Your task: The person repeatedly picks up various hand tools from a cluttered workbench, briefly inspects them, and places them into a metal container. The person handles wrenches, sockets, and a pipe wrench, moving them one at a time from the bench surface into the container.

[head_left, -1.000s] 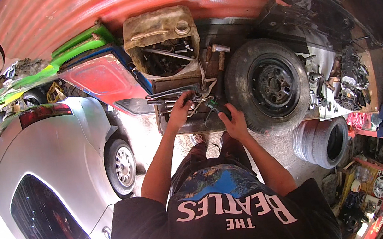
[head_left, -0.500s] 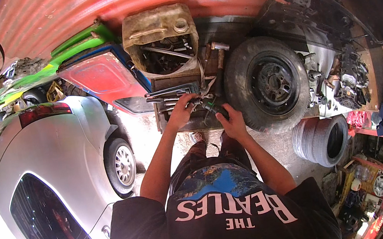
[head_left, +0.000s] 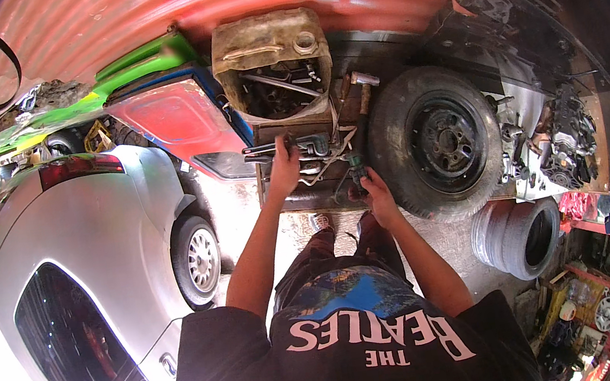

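Observation:
Over the bench, my left hand (head_left: 286,166) is closed around the handle of a pipe wrench (head_left: 313,144), whose jaw points right. My right hand (head_left: 378,193) grips a dark tool with a green part (head_left: 356,171), held at the bench's near edge beside the big wheel. Its exact kind cannot be made out. More metal tools (head_left: 310,167) lie under and beside the wrench, partly covered by my left hand. A hammer (head_left: 364,89) rests farther back, its head toward the wall.
A cut-open plastic jug (head_left: 269,50) full of metal parts stands behind the wrench. On the right are a wheel with its tyre (head_left: 437,144), loose engine parts (head_left: 568,136) and stacked tyres (head_left: 515,238). A silver car (head_left: 86,227) fills the left, near a red panel (head_left: 172,119).
My left hand has let go of the dark tool and moved up and back onto the pipe wrench. The dark tool stays in my right hand, now turned more upright.

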### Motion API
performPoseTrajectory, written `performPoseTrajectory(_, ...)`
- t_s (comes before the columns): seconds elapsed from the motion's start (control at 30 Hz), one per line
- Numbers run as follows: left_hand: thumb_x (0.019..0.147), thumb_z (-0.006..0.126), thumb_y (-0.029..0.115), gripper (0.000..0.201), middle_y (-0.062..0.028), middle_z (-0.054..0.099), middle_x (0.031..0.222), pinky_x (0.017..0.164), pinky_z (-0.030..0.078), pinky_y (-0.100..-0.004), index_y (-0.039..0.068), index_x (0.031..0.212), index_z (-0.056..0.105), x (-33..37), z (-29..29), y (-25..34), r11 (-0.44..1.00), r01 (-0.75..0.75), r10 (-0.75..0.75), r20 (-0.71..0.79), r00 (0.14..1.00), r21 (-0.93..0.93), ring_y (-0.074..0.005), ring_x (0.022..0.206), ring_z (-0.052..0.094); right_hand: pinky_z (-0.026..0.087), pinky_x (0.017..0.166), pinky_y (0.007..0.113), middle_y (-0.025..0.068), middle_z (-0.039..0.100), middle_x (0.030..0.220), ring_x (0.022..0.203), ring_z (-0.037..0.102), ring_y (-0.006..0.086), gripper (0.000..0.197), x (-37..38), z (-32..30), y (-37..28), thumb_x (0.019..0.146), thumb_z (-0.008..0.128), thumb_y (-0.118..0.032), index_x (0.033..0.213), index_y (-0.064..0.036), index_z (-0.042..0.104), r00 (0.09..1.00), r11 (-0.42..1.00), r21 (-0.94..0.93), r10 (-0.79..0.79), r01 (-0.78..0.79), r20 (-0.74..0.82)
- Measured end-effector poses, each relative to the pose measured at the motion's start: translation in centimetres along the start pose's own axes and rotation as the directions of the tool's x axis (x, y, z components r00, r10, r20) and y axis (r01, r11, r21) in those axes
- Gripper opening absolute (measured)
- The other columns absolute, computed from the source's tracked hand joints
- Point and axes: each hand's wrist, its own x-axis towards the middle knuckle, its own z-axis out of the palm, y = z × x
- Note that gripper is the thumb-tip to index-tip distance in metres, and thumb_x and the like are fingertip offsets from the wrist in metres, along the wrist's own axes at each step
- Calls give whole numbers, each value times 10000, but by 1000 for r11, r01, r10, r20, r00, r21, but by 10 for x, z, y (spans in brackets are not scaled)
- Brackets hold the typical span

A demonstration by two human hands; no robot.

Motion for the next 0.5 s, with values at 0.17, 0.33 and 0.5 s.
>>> performPoseTrajectory(0.17, 940, 584, 216, 326, -183, 642, 1069, 875, 459, -507, 90, 1234, 520, 80, -36, -9, 832, -125, 139, 15, 990, 541, -383, 1015, 599, 465, 690, 300, 45, 600, 954, 789, 571, 135, 324, 0, 23, -34, 1031, 547, -248, 1281, -46, 504, 993, 999, 20, 23, -25, 113)
performPoseTrajectory(0.33, 904, 629, 309, 334, -143, 671, 1021, 952, 446, -483, 130, 1186, 613, 127, -44, -28, 611, -374, 221, 303, 927, 698, -357, 1066, 588, 438, 612, 325, 53, 582, 856, 705, 550, 148, 267, 36, 56, -61, 1029, 546, -246, 1197, -44, 503, 990, 958, -264, -81, 109, 113)
performPoseTrajectory(0.5, 939, 534, 376, 377, -188, 720, 1094, 889, 543, -476, 111, 1177, 657, 145, -37, -21, 652, -157, -256, 410, 876, 742, -349, 1058, 682, 478, 705, 524, 272, 641, 876, 812, 649, 466, 382, 111, 115, -130, 935, 632, -247, 1167, 4, 461, 828, 333, -788, -428, 518, 364)
